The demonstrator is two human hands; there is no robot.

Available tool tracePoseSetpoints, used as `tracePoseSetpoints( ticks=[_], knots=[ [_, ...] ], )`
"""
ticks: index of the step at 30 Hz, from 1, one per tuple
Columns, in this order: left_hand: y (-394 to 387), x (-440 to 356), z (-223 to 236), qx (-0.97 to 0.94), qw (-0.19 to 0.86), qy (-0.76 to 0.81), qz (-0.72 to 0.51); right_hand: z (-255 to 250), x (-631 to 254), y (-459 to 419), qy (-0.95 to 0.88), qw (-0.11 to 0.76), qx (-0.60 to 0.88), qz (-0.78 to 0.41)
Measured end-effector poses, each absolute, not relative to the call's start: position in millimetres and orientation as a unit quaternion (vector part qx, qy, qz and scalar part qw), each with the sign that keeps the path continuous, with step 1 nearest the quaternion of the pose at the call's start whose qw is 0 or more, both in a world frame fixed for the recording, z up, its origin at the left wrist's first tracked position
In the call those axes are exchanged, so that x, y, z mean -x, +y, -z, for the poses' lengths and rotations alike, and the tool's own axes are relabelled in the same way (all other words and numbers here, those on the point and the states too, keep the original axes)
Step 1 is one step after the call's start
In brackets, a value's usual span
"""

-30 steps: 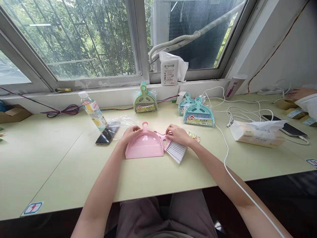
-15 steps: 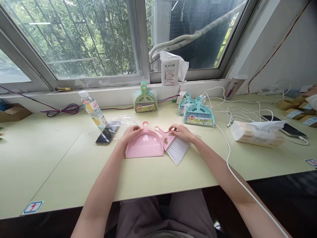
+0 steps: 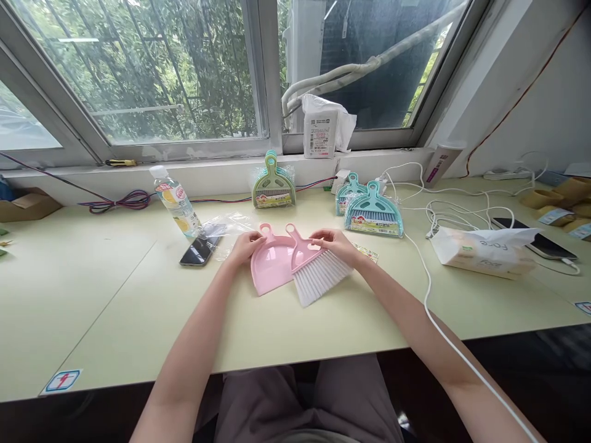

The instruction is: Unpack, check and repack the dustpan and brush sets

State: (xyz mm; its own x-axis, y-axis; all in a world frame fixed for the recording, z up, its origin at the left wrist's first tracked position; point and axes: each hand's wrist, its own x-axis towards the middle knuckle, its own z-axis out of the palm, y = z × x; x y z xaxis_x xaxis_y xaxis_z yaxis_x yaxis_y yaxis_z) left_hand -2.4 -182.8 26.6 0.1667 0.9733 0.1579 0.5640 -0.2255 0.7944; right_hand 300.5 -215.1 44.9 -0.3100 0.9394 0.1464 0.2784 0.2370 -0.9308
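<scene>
My left hand (image 3: 246, 248) grips the upper left rim of a pink dustpan (image 3: 272, 263), which is turned at an angle over the table. A small pink hand brush (image 3: 318, 271) with white bristles overlaps the dustpan's right side. My right hand (image 3: 335, 246) is closed on the right edge of the brush head, thumb and fingers near its cut-out. Both handles point away from me, side by side. A printed card (image 3: 366, 253) lies flat just beyond my right wrist, partly covered.
Left of my hands are a bottle (image 3: 175, 203), a phone (image 3: 202, 247) and clear plastic wrap (image 3: 233, 229). Wrapped green (image 3: 273, 184) and teal (image 3: 373, 212) brush sets stand behind. On the right, a tissue pack (image 3: 482, 251) sits by tangled white cables (image 3: 455, 214); one cable crosses my right arm.
The dustpan has turned and shifted right, its right side now behind the brush. The brush has swung with its bristles moving left, and its handle is more upright.
</scene>
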Motion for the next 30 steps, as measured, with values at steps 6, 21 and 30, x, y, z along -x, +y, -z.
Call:
tracePoseSetpoints(
  ticks=[6,21,30],
  knots=[
    [-198.0,-26.2,-32.6,-0.69,0.329,0.55,-0.337,-39.8,-284.0,-225.1,-0.747,0.349,0.491,-0.283],
    [-216.3,-59.7,-37.1,-0.75,0.452,0.417,-0.243,-40.3,-291.8,-225.6,-0.844,0.227,0.485,-0.022],
    [-221.8,-63.3,-45.8,-0.822,0.258,0.432,-0.266,-40.8,-295.2,-222.8,-0.852,0.227,0.471,-0.016]
  ],
)
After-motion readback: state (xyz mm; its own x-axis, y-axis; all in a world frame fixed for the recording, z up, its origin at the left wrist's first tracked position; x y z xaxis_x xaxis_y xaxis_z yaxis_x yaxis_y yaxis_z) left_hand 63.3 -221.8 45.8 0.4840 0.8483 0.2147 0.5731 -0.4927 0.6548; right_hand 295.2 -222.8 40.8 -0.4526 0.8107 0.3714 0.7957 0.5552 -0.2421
